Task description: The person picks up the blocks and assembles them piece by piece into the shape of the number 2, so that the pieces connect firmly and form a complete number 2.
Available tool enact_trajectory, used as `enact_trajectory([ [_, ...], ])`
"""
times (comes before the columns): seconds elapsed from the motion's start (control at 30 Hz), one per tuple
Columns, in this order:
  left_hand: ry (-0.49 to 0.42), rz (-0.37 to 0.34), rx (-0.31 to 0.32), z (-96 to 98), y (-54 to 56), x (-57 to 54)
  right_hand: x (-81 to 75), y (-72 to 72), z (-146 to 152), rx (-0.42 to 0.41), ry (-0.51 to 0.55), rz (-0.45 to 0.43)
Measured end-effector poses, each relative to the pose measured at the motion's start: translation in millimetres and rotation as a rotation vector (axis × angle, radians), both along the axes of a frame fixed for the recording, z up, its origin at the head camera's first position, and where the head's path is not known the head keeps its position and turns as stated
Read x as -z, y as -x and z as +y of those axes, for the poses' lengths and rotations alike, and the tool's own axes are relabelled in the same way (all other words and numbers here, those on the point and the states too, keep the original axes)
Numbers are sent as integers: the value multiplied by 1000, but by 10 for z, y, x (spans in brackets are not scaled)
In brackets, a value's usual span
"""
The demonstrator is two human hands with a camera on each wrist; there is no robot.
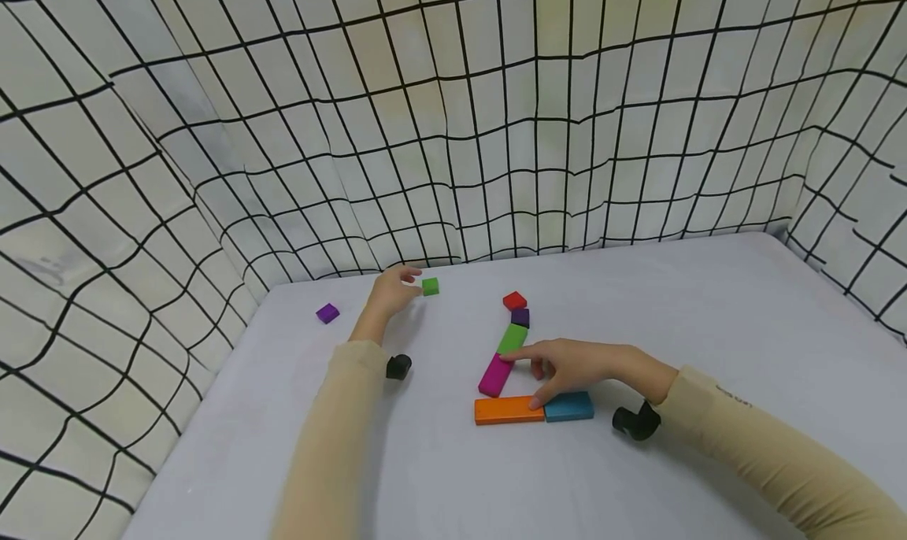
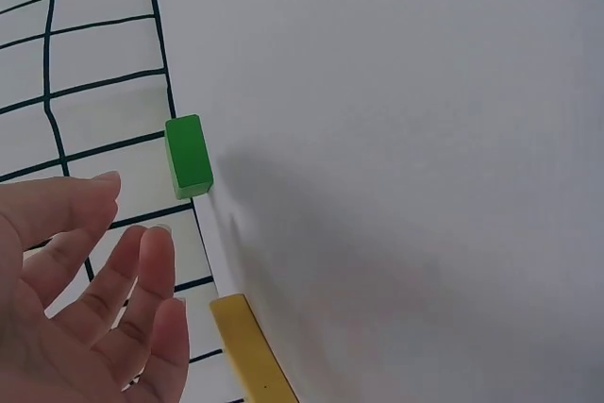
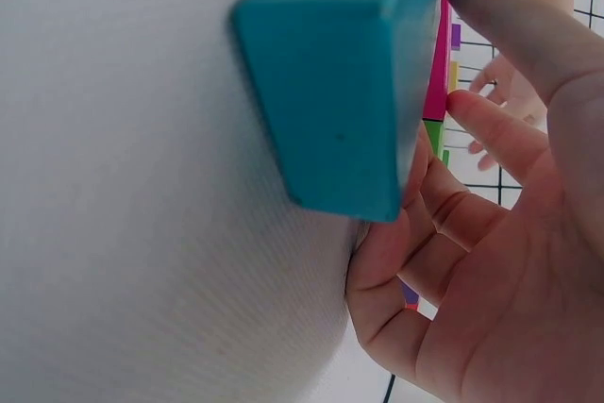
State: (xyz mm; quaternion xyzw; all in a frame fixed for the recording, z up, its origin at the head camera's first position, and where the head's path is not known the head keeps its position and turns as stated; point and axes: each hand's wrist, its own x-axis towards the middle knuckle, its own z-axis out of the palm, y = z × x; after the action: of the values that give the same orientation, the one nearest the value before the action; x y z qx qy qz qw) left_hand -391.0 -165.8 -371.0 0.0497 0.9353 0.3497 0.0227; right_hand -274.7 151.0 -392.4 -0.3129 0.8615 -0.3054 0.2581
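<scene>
Where gridded walls (image 1: 482, 158) edge the white surface (image 1: 708, 312), left hand (image 1: 392, 292) is spread near green block (image 1: 430, 286), right hand (image 1: 577, 363) half-spread, touching magenta block (image 1: 494, 377).

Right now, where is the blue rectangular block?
In the head view, the blue rectangular block lies right of centre, at the right end of the orange rectangular block.

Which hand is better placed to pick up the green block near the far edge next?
Likely the left hand: it is empty and beside that green block, while the right hand is at the magenta block and orange block.
</scene>
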Motion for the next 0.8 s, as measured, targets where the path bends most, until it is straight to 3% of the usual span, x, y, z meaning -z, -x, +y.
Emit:
enact_trajectory([
  [0.37,-7,-98,-66,140,103,33,-15,-14,-1,-5,-5,5],
  [0.6,0,-175,-102,137,228,133,-23,-18,-2,-9,-1,8],
  [0.8,-49,-166,-122,127,284,162,-31,-8,0,-7,-18,20],
])
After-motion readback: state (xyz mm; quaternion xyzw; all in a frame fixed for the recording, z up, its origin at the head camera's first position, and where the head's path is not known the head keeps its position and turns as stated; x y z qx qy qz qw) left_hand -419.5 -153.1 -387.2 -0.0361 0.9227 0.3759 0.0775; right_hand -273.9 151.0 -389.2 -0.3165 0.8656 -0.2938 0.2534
